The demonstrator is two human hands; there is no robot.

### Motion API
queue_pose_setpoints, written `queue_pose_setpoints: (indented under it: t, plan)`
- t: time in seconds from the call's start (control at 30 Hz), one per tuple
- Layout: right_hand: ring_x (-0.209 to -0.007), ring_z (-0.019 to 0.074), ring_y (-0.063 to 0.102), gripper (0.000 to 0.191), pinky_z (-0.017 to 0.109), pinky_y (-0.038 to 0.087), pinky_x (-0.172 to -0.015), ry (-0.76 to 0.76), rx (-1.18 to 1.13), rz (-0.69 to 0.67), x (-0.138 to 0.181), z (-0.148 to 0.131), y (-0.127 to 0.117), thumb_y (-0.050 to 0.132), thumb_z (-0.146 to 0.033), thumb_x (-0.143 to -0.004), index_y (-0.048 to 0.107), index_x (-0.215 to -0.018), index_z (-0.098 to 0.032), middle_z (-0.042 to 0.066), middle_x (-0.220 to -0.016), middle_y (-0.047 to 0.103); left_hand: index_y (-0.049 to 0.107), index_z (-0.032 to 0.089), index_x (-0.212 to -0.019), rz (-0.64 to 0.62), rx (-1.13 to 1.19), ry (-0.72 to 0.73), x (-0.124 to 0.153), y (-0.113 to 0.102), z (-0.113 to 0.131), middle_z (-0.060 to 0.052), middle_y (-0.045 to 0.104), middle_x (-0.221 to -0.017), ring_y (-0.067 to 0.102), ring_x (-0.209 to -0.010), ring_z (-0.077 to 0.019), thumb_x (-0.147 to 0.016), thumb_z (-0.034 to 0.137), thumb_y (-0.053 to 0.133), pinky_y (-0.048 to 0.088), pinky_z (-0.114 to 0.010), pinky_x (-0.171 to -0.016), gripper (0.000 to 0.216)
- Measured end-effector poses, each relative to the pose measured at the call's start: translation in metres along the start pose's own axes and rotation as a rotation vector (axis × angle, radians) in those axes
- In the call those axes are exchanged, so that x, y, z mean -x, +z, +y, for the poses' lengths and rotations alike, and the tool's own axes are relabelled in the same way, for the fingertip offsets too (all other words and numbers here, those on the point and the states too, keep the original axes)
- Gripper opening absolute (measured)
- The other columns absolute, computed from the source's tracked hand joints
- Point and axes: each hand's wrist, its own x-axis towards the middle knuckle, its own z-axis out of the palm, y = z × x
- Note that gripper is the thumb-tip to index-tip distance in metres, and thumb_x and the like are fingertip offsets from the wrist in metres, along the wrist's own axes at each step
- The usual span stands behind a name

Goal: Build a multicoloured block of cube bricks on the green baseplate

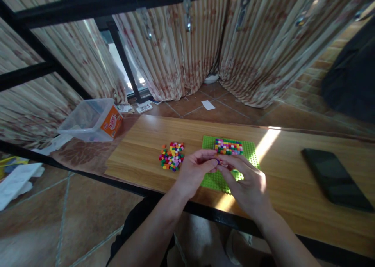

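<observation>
Over the green baseplate (213, 181), my left hand (197, 168) and my right hand (244, 179) meet fingertip to fingertip. A small purple toy brick (218, 161) is pinched where the fingers come together; part of it is hidden by them. Both hands are closed around this spot. Just beyond the fingers, a block of multicoloured bricks (228, 146) is built up on the far part of the baseplate. To the left of my left hand lies a loose pile of small coloured bricks (172, 156) on the wooden board.
A dark smartphone (336, 179) lies on the right of the wooden board (140, 146). At the table's far left stands a clear plastic bin (88, 118) with an orange label. Patterned curtains (187, 60) hang behind. White trays (19, 183) are at the lower left.
</observation>
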Motion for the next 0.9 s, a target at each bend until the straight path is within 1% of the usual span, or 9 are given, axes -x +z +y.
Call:
queue_pose_setpoints:
  t: [0.2, 0.33, 0.4, 0.47, 0.57, 0.63, 0.73, 0.8, 0.9]
  plan:
    - [-0.083, 0.0144, 0.070, 0.014, 0.030, 0.059, -0.077, -0.090, 0.090, 0.024, 0.001, 0.003, 0.004, 0.062, -0.017, -0.093, 0.072, -0.102, -0.021, 0.005, -0.095, 0.072, 0.076, 0.014, -0.088, 0.041, 0.061, -0.056, 0.002, -0.001, -0.002, -0.002, 0.074, -0.081, 0.065, -0.071, -0.0094, -0.058, 0.022, 0.090, 0.052, -0.024, -0.071, 0.033]
    - [-0.080, 0.0133, 0.069, 0.012, 0.028, 0.058, -0.073, -0.066, 0.089, 0.006, 0.001, 0.002, 0.004, 0.060, -0.017, -0.093, 0.071, -0.099, -0.021, 0.003, -0.091, 0.072, 0.076, 0.015, -0.090, 0.020, 0.022, -0.050, 0.004, 0.001, -0.003, -0.002, 0.074, -0.082, 0.066, -0.071, -0.0096, -0.063, 0.026, 0.088, 0.052, -0.024, -0.072, 0.032]
    - [-0.078, 0.0131, 0.069, 0.011, 0.027, 0.058, -0.072, -0.010, 0.082, 0.006, -0.001, 0.005, 0.000, 0.060, -0.020, -0.093, 0.071, -0.096, -0.022, 0.003, -0.091, 0.072, 0.075, 0.015, -0.094, 0.005, -0.018, -0.047, 0.004, 0.000, -0.004, -0.003, 0.075, -0.083, 0.068, -0.073, -0.0110, -0.068, 0.029, 0.085, 0.052, -0.025, -0.074, 0.031]
    - [-0.077, 0.0138, 0.069, 0.010, 0.029, 0.057, -0.072, 0.072, 0.086, 0.047, -0.003, 0.013, -0.007, 0.062, -0.025, -0.092, 0.071, -0.094, -0.023, 0.002, -0.091, 0.073, 0.075, 0.015, -0.096, 0.021, -0.088, -0.008, 0.002, -0.003, -0.005, -0.004, 0.075, -0.086, 0.069, -0.075, -0.0124, -0.073, 0.031, 0.082, 0.053, -0.027, -0.076, 0.029]
    - [-0.075, 0.0164, 0.069, 0.011, 0.032, 0.057, -0.072, 0.246, 0.100, 0.189, -0.006, 0.031, -0.022, 0.066, -0.032, -0.087, 0.073, -0.091, -0.023, 0.002, -0.088, 0.075, 0.075, 0.015, -0.091, 0.084, -0.253, 0.123, -0.002, -0.012, -0.010, -0.005, 0.076, -0.090, 0.069, -0.078, -0.0138, -0.074, 0.027, 0.079, 0.054, -0.028, -0.079, 0.022]
    - [-0.071, 0.0180, 0.069, 0.014, 0.034, 0.056, -0.070, 0.370, 0.118, 0.226, -0.007, 0.043, -0.031, 0.068, -0.036, -0.085, 0.075, -0.088, -0.023, 0.002, -0.082, 0.075, 0.075, 0.015, -0.091, 0.094, -0.362, 0.175, -0.005, -0.019, -0.015, -0.006, 0.076, -0.092, 0.068, -0.080, -0.0149, -0.075, 0.024, 0.077, 0.053, -0.028, -0.079, 0.019]
    - [-0.069, 0.0197, 0.069, 0.022, 0.035, 0.055, -0.068, 0.478, 0.121, 0.192, -0.007, 0.054, -0.038, 0.070, -0.042, -0.082, 0.076, -0.087, -0.022, 0.003, -0.079, 0.076, 0.073, 0.015, -0.097, 0.087, -0.481, 0.189, -0.006, -0.023, -0.023, -0.006, 0.075, -0.092, 0.066, -0.075, -0.0144, -0.077, 0.023, 0.073, 0.052, -0.027, -0.071, 0.022]
    - [-0.071, 0.0205, 0.070, 0.025, 0.035, 0.055, -0.068, 0.493, 0.099, 0.149, -0.006, 0.058, -0.037, 0.069, -0.044, -0.081, 0.076, -0.089, -0.021, 0.004, -0.081, 0.077, 0.071, 0.016, -0.107, 0.060, -0.551, 0.194, -0.004, -0.022, -0.026, -0.005, 0.074, -0.091, 0.065, -0.073, -0.0144, -0.079, 0.022, 0.070, 0.051, -0.026, -0.066, 0.029]
    - [-0.075, 0.0205, 0.071, 0.023, 0.036, 0.056, -0.070, 0.473, 0.016, 0.128, -0.004, 0.060, -0.032, 0.070, -0.041, -0.081, 0.076, -0.091, -0.021, 0.005, -0.086, 0.078, 0.068, 0.017, -0.117, 0.013, -0.663, 0.219, 0.001, -0.016, -0.025, -0.005, 0.073, -0.092, 0.067, -0.078, -0.0165, -0.082, 0.022, 0.066, 0.053, -0.028, -0.069, 0.036]
